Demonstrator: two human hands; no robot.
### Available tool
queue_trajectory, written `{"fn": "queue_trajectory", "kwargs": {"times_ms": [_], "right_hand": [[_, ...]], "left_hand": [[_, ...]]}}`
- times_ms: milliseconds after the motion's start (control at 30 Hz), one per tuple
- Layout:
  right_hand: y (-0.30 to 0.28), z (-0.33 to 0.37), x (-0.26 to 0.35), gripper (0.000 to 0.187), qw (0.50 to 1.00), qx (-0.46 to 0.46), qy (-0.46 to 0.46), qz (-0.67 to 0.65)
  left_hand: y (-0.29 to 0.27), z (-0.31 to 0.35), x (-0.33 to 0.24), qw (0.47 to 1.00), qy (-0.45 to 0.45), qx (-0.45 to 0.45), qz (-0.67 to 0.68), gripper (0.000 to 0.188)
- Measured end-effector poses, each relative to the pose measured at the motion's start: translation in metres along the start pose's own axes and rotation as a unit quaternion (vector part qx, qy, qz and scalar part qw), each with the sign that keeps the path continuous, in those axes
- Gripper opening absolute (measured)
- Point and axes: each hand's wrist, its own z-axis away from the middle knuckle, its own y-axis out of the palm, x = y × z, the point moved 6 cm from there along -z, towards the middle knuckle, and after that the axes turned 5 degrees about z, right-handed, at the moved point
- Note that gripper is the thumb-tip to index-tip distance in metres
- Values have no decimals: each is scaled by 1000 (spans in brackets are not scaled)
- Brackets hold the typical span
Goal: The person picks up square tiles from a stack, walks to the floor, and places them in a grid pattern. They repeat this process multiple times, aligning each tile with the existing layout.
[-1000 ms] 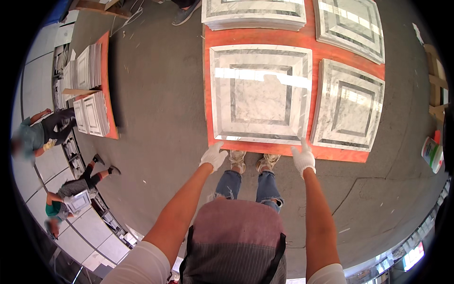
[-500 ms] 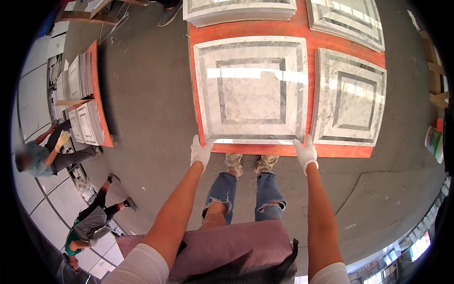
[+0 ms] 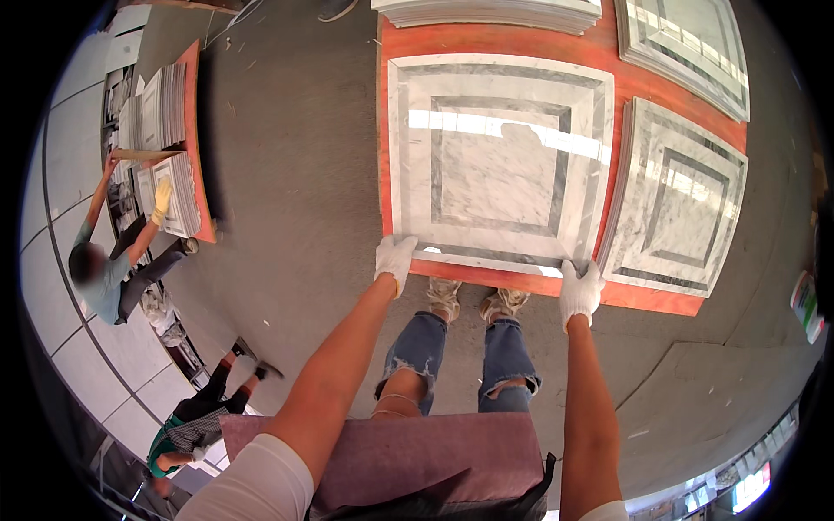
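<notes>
Moved since the earliest frame: both white-gloved hands, from just short of the near edge to the near corners of one marble panel (image 3: 497, 169). Left hand (image 3: 396, 258): at the near left corner, thumb spread from the fingers. Right hand (image 3: 581, 291): at the near right corner, thumb likewise parted (whether either pinches the edge, cannot tell). Panel: pale, grey-veined, with dark inlaid frames, lying flat on an orange board (image 3: 658, 300). Beside it, right: one stack of similar panels (image 3: 676, 198). At left, apart: a co-worker (image 3: 109, 273), yellow-gloved hand at an upright row of panels (image 3: 182, 201).
</notes>
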Motion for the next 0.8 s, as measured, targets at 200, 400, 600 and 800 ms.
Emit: {"fn": "queue_trajectory", "kwargs": {"times_ms": [200,400,600,800], "right_hand": [[-7,-2,2,62,999,37,-3,5],[-46,20,7,59,998,58,-26,-25],[-65,-6,9,50,895,254,-9,-366],[-94,-9,54,51,826,327,-30,-458]], "left_hand": [[-2,-6,1,999,-12,36,-1,63],[-32,41,-44,996,-77,43,23,83],[-51,77,-73,982,-123,144,3,89],[-56,104,-93,986,-81,132,59,56]]}}
